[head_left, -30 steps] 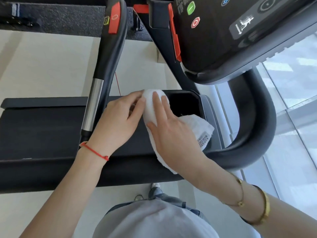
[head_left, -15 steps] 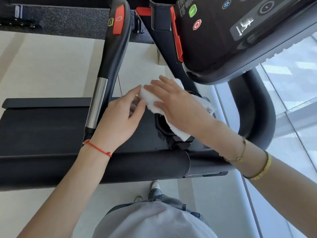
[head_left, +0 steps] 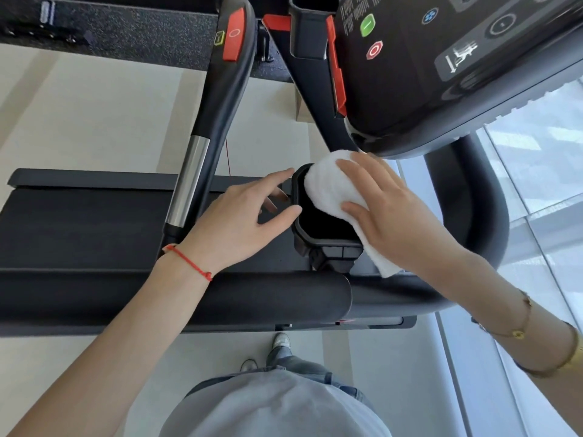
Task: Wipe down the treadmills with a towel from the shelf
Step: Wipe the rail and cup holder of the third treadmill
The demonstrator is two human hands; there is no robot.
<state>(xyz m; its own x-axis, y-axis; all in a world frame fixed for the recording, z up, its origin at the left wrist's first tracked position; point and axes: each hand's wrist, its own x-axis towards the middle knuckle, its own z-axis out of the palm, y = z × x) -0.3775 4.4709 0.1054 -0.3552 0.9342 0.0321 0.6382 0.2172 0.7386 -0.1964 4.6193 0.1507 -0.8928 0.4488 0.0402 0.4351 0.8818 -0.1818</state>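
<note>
While the wipe is under way, things read from left to right as follows.

Belt deck: one black running deck (head_left: 79, 222) spans the left half; nothing shows whether it has been wiped.
Handrails: two in view, a slanted one with a chrome sleeve (head_left: 189, 181) and a red button on the left, and a thick curved one (head_left: 479, 216) on the right.
Left hand: the left hand (head_left: 239, 222) lies with fingers loosely spread, thumb and fingertips touching the left rim of the cup holder, steadying it and gripping nothing.
Cup holder: one black holder (head_left: 318, 228) sits between the hands, just above the padded front bar (head_left: 252, 298).
Towel: one white towel (head_left: 331, 187) is draped over the holder's right rim, its tail hanging down toward the front bar.
Right hand: the right hand (head_left: 388, 209) lies flat on the towel, fingers straight, pressing it onto the holder.
Console: one dark console (head_left: 441, 74) looms at upper right, with a green button and a red one.
Progress: my judgement is mid-task; the towel is fetched and this treadmill's small fittings are being worked, while the console, rails, deck and any other treadmills likely remain.
Count: two hands, one towel, one treadmill in view.
</note>
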